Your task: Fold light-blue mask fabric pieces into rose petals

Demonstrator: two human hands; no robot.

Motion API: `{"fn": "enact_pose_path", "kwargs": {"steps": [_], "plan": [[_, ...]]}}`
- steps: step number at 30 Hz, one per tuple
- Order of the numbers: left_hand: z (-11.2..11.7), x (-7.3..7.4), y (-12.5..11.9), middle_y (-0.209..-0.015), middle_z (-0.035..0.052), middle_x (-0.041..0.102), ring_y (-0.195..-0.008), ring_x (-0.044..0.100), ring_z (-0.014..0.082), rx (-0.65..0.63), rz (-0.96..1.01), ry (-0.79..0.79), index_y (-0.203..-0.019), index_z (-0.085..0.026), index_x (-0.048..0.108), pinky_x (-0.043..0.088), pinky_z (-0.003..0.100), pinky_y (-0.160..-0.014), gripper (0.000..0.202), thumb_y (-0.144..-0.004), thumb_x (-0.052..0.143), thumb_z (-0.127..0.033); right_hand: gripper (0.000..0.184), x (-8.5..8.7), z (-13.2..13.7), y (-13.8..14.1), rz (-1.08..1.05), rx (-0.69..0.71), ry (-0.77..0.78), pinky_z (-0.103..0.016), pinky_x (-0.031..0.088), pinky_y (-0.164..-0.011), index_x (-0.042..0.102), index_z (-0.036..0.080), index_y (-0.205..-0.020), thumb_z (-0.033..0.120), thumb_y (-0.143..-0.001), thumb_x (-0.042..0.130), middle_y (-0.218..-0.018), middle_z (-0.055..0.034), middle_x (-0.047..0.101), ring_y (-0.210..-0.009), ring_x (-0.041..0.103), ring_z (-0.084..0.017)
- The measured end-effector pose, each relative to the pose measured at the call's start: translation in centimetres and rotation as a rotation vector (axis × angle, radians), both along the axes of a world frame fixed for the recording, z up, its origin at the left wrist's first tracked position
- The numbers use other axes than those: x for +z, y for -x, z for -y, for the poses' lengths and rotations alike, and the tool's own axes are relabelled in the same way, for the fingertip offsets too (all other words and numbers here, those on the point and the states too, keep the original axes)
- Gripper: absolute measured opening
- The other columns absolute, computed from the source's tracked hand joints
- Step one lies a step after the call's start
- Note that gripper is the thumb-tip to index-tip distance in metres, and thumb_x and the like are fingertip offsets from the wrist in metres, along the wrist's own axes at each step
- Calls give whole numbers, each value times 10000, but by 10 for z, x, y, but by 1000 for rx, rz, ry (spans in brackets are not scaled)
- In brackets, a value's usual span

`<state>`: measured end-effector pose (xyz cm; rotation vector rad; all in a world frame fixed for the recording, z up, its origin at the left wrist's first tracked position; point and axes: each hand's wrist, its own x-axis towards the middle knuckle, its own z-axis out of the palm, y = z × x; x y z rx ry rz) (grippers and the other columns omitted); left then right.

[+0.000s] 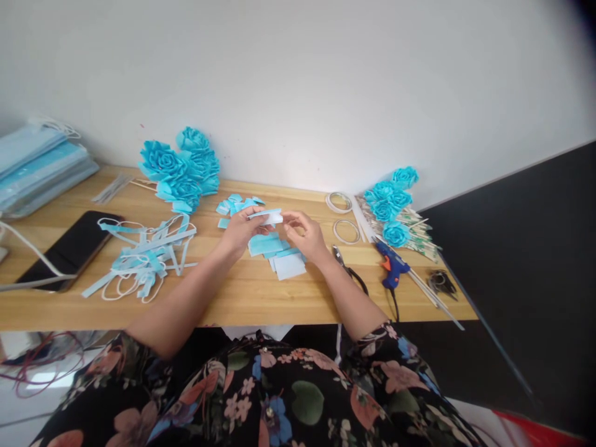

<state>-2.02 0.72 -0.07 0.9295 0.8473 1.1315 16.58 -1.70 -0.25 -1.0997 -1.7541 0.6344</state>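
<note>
Above the wooden table [261, 298], my left hand [242, 228] and my right hand [303, 234] together pinch a small folded strip of pale blue mask fabric [267, 215]. The left fingers grip its left end. Beside its right end the right fingertips are pinched. Under the hands lies a small stack of cut blue and white fabric pieces [279, 256]. Smaller blue cut squares [235, 205] lie just behind the left hand.
A bunch of blue fabric roses [179, 167] leans at the wall; more roses on sticks [392, 202] lie right. Cut ear loops and strips [144, 254], a phone [69, 248], stacked masks [37, 164], scissors [347, 267], a glue gun [392, 264], wire rings [344, 214].
</note>
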Motion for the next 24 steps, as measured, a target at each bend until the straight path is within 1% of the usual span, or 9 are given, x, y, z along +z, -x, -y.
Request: {"fn": "enact_pose_path", "kwargs": {"steps": [2, 4, 6, 8, 10, 13, 20, 24], "plan": [[1, -1, -1, -749, 36, 721, -645, 695, 158, -26, -3, 10, -868, -142, 609, 514, 264, -633, 357, -650, 819, -330, 202, -3, -2, -1, 48, 3, -25, -311, 534, -802, 700, 240, -1044, 280, -866, 613, -964, -33, 717, -791, 654, -147], [3, -2, -2, -747, 43, 720, -665, 694, 162, -65, -18, 5, -867, -137, 626, 516, 268, -637, 357, -655, 824, -345, 152, -5, -4, -2, 66, 1, -52, -314, 525, -804, 722, 237, -976, 295, -871, 628, -927, -36, 710, -802, 645, -155], [4, -1, -3, -761, 61, 725, -676, 686, 166, -90, -47, -13, -888, -120, 664, 517, 273, -627, 377, -678, 812, -396, 129, -6, -5, -3, 65, -11, -62, -313, 516, -804, 730, 233, -924, 301, -878, 631, -889, -37, 705, -820, 640, -164], [5, 0, -4, -771, 80, 729, -667, 676, 169, -84, -79, -28, -917, -99, 699, 514, 279, -614, 427, -707, 785, -461, 131, -6, -5, -4, 53, -29, -52, -308, 510, -796, 730, 229, -904, 307, -883, 627, -869, -34, 704, -823, 640, -166], [4, 0, -4, -779, 93, 735, -661, 674, 175, -58, -99, -32, -924, -89, 715, 517, 288, -615, 465, -718, 766, -503, 140, -5, -4, -3, 34, -41, -31, -300, 505, -789, 729, 223, -899, 319, -880, 629, -866, -31, 708, -822, 642, -164], [3, -1, -3, -779, 101, 743, -668, 681, 186, -31, -111, -43, -904, -89, 722, 522, 294, -626, 478, -708, 764, -523, 160, -4, -3, -1, -7, -68, 25, -289, 502, -773, 722, 214, -886, 347, -868, 636, -867, -23, 720, -796, 639, -157], [3, -1, -3, -820, 115, 755, -693, 682, 188, -49, -164, -66, -929, -90, 739, 523, 292, -639, 495, -724, 752, -540, 206, 0, -2, 1, -87, -91, 147, -259, 492, -714, 694, 198, -859, 397, -830, 648, -845, -6, 717, -722, 618, -133], [4, -1, -3, -837, 117, 760, -694, 682, 185, -55, -182, -67, -937, -92, 742, 524, 291, -647, 512, -715, 754, -554, 195, 1, -1, 2, -100, -119, 166, -259, 488, -711, 680, 196, -837, 387, -809, 656, -808, -1, 698, -699, 601, -127]]}}
